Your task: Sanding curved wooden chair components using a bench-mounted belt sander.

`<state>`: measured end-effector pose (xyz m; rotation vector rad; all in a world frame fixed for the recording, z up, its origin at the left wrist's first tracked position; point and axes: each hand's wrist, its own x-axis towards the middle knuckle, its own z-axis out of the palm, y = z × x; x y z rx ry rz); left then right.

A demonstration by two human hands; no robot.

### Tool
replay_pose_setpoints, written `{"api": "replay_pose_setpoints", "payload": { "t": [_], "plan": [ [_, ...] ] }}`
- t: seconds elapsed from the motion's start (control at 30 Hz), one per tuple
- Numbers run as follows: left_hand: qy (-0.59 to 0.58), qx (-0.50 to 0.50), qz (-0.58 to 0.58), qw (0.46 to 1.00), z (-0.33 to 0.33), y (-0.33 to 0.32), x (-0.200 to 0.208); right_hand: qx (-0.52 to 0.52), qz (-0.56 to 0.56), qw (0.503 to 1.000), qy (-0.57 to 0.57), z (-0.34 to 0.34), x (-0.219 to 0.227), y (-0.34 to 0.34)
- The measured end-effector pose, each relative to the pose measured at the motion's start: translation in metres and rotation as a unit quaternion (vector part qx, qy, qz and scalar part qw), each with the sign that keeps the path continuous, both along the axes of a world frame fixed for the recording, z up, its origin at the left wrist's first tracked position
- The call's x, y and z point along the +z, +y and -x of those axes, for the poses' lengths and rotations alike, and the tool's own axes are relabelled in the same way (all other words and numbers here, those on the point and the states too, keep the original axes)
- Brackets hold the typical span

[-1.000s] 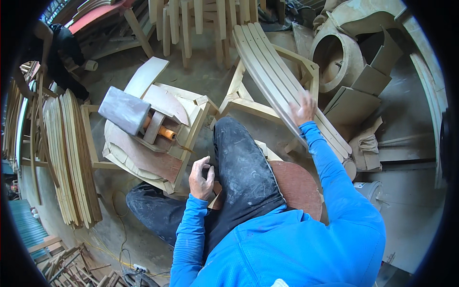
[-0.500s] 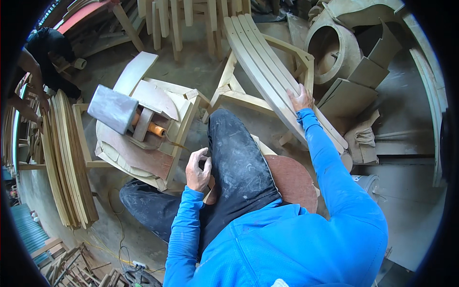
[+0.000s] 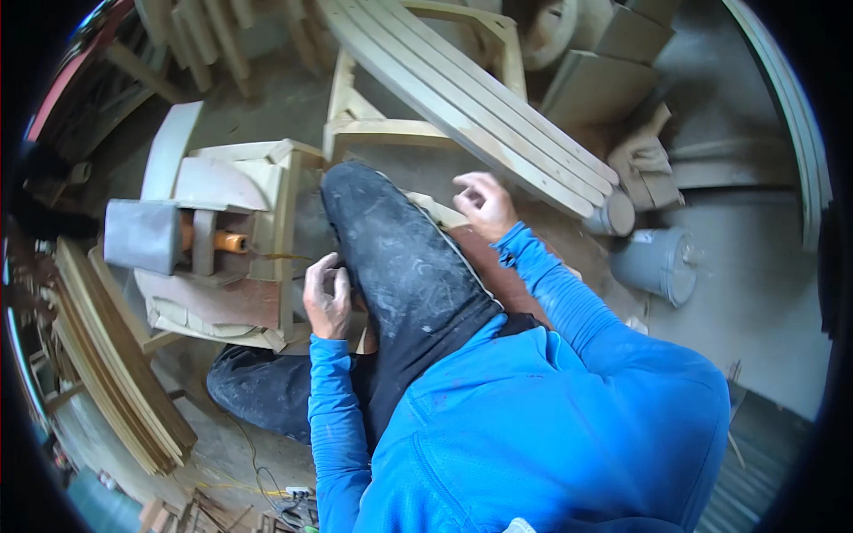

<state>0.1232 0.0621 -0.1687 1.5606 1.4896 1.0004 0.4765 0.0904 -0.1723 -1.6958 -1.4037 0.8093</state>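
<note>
My left hand (image 3: pixel 327 298) is held beside my left knee, its fingers loosely bent, the thumb apart from them and nothing visible in its grip. Over the edge of a reddish-brown board (image 3: pixel 493 266) hovers my right hand (image 3: pixel 487 206), fingers half curled and apart, holding nothing. Several long curved wooden slats (image 3: pixel 471 98) lie side by side across a wooden frame (image 3: pixel 391 131), just beyond my right hand and not touched by it. To the left, a grey block-shaped piece (image 3: pixel 142 235) and an orange cylindrical part (image 3: pixel 229 242) sit on a wooden stand (image 3: pixel 286 222).
A stack of long wooden strips (image 3: pixel 124 355) leans at the left. On the right are a grey bucket (image 3: pixel 656 265), crumpled brown paper or cloth (image 3: pixel 647 164) and flat boards (image 3: pixel 597 89). A cable and a socket block (image 3: pixel 298 491) lie on the floor at lower left.
My right hand has let go of the curved slats and drawn back toward my knee. The view has shifted, so the scene sits higher and further left. My left hand stays loosely bent.
</note>
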Motion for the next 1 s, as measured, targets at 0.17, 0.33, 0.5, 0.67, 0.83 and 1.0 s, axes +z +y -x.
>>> {"api": "replay_pose_setpoints", "payload": {
  "t": [0.17, 0.33, 0.5, 0.67, 0.83, 1.0],
  "plan": [
    [-0.011, -0.021, 0.025, 0.999, 0.003, -0.003, -0.010, -0.088, -0.025, 0.992, -0.082, -0.045, -0.002, -0.031],
    [-0.021, -0.024, 0.015, 0.999, 0.003, -0.002, -0.015, -0.095, -0.082, 0.956, -0.266, -0.111, 0.014, -0.048],
    [-0.020, -0.008, -0.006, 1.000, 0.000, 0.001, -0.011, -0.105, -0.051, 0.924, -0.363, -0.114, 0.002, -0.030],
    [-0.013, 0.016, -0.020, 1.000, 0.008, -0.007, -0.011, -0.092, -0.018, 0.889, -0.448, -0.092, -0.004, -0.019],
    [-0.001, 0.024, -0.029, 0.999, 0.007, -0.005, 0.001, -0.078, -0.026, 0.885, -0.459, -0.101, -0.011, -0.020],
    [-0.007, 0.028, -0.038, 0.999, 0.009, -0.008, -0.003, -0.059, -0.009, 0.859, -0.508, -0.113, -0.008, -0.012]
  ]
}}
